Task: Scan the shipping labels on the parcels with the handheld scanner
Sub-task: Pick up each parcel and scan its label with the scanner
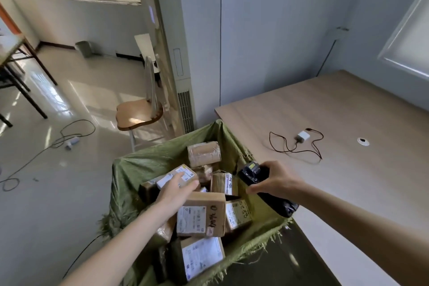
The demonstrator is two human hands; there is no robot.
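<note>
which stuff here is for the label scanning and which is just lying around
For the job: handheld scanner held in right hand; parcels in the green sack; left hand resting on one parcel.

Lying about: charger with cable on the table; chair; floor cable.

Beneath both grips, a coarse woven green sack (130,169) with frayed edges is holding matt brown cardboard parcels (204,213), some showing glossy tape and white paper labels (191,220). The scanner (251,172) is looking like black plastic. Right of it, the bench (348,111) is showing smooth matt wood-grain; the floor (69,104) is gleaming.
</note>
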